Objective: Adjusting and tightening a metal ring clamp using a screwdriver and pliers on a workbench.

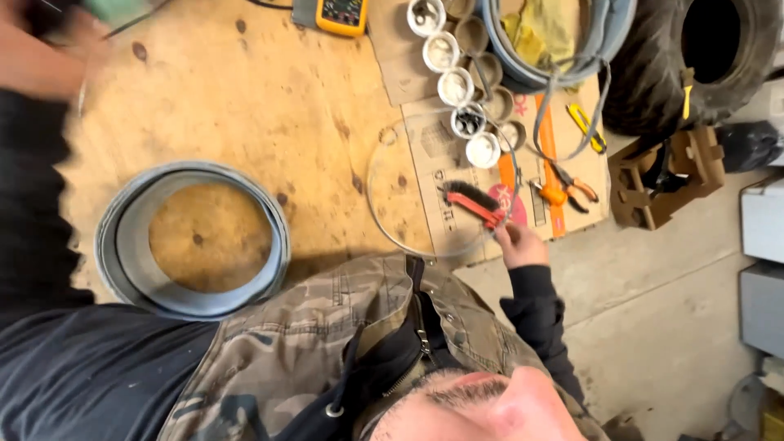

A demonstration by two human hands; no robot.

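The left hand [49, 45], blurred, met a green object [114, 8] at the plywood bench's [245, 98] far corner; its grip could not be told. A co-worker's hand [521, 245] touched a wire hoop [369, 184] beside a red-handled brush [472, 202].

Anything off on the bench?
Nothing spilled or broken. The thin hoop lies askew, half on the plywood, half on cardboard. The red-handled brush sits inside it, by the right hand. Left hand is blurred.

Yellow meter [341, 15] with grey screen (top edge), beside flattened brown cardboard box [457, 175] with red print.
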